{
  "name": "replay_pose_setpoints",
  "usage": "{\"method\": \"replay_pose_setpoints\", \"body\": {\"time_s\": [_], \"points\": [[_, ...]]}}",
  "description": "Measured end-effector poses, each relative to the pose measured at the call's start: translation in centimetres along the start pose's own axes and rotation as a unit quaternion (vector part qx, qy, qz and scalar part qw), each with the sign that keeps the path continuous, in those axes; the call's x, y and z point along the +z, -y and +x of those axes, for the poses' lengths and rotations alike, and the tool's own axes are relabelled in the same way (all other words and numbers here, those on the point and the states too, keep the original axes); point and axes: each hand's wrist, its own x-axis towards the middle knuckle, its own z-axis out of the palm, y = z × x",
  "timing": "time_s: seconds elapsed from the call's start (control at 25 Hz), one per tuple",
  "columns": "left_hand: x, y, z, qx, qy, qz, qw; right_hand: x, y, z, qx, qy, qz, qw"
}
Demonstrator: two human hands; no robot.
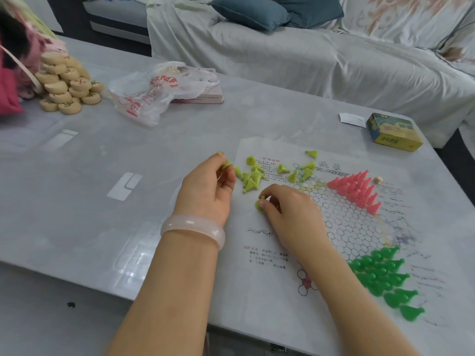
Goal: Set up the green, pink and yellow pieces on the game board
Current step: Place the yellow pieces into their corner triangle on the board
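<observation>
The left hand (209, 186) pinches one yellow piece (227, 164) in its fingers just left of the board (341, 227), and the right hand (288, 209) grips another yellow piece (258, 204) on the board's left part. Loose yellow pieces (253, 176) lie at the board's far left; pink pieces (356, 190) stand in a far triangle, green pieces (383, 276) in a near-right one, all on the desk (128, 150).

No legible text on anything
</observation>
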Motion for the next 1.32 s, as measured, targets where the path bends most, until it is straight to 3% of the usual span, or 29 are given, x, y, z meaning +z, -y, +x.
{"method": "replay_pose_setpoints", "body": {"time_s": [0.32,0.48,0.56,0.72,0.92,1.24,1.32], "points": [[-0.1,0.0,0.1,-0.016,-0.001,0.01,1.0,-0.1,-0.1,-0.1,0.001,0.009,0.004,1.0],[0.1,0.4,-0.7,-0.007,0.065,0.094,0.993,-2.2,0.0,0.0,-0.011,0.033,0.067,0.997],[0.3,0.4,-1.0,-0.009,0.097,0.115,0.989,-3.8,0.5,0.3,-0.029,-0.004,0.114,0.993],[0.5,1.2,-1.7,-0.007,0.175,0.218,0.96,-4.9,1.0,0.5,-0.003,-0.04,0.282,0.959],[0.5,2.0,-1.5,0.062,0.157,0.355,0.92,-3.8,0.4,0.0,0.073,0.01,0.414,0.907],[0.5,2.5,-1.4,0.083,0.156,0.387,0.905,-2.5,-0.2,0.0,0.134,0.042,0.53,0.836],[0.7,2.5,-1.5,0.084,0.152,0.396,0.902,-2.6,-0.5,0.2,0.137,0.014,0.519,0.843]]}}
